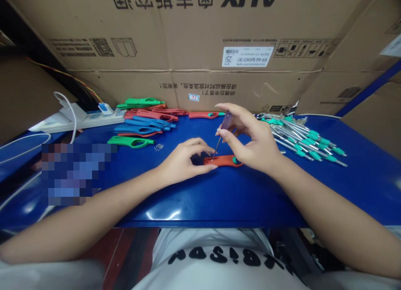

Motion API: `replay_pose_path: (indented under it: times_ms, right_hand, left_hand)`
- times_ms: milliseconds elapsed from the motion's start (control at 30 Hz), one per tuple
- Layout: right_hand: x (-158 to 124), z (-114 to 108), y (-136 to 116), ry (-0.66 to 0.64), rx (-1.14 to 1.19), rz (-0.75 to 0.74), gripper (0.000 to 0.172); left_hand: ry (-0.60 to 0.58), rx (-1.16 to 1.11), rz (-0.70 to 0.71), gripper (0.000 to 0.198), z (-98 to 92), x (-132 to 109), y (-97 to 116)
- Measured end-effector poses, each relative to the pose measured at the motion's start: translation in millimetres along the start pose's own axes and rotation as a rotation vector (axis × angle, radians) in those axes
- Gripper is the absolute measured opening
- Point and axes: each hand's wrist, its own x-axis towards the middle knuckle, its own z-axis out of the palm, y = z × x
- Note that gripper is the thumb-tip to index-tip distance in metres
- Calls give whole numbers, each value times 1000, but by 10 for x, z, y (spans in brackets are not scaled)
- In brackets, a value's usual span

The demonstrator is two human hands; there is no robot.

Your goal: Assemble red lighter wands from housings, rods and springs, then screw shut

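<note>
An orange lighter handle (224,161) with a green trigger lies on the blue table between my hands. My left hand (184,160) grips its left end between thumb and fingers. In my right hand (255,141) is a screwdriver (226,122) with a purple handle, held tilted with its thin shaft pointing down. The tip meets the upper face of the orange handle near my left fingers; whether a screw sits under it is too small to tell. Several small screws (159,147) lie in a loose heap to the left, beside a green lighter handle (131,141).
Blue handles (144,123) and red handles (153,115) are piled at the back left. Metal lighter tubes with green ends (308,139) are heaped on the right. A white power strip (78,119) with cables stands at far left. A cardboard wall (131,75) closes off the back.
</note>
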Motion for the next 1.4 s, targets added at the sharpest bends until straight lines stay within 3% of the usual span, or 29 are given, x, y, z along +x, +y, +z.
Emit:
replay_pose_path:
  times_ms: [233,433,600,1067,1267,1400]
  right_hand:
    - [7,20,57,23,17,7,46]
    - [-1,34,25,13,25,3,42]
    - [-12,49,9,10,15,12,41]
    - [-32,47,2,-21,-55,4,45]
    - [-33,71,-5,0,-93,-16,41]
    - [-46,98,5,14,-84,-30,42]
  left_hand:
    - [68,-35,4,8,22,-5,-23]
    - [104,-79,6,8,55,-10,-38]
    - [12,-117,13,15,52,6,-45]
    - [65,-198,-77,13,68,3,-45]
    - [-97,59,-88,48,30,-18,-38]
    - [-160,105,-39,39,37,-35,-16]
